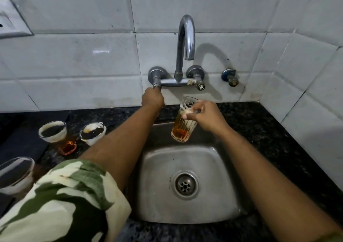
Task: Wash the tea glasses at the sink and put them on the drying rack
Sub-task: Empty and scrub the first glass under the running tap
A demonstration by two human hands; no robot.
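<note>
The left hand [152, 98] closes over the left tap handle, hiding it; the right hand [206, 115] pinches a tea glass [182, 124] above the sink [219, 167], fingers covering its rim; three more glasses [52, 131] stand left of the left forearm, one cut off

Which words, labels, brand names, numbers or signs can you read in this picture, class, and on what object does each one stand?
None: no readable text shows anywhere in this view.
Tap: bare metal, no brand mark visible.
Glass in the right hand: only ribbed lines, no print.
Glasses on the counter: no labels.
Wall switch plate: plain, no markings legible.
Sink: no stamp visible.
</note>
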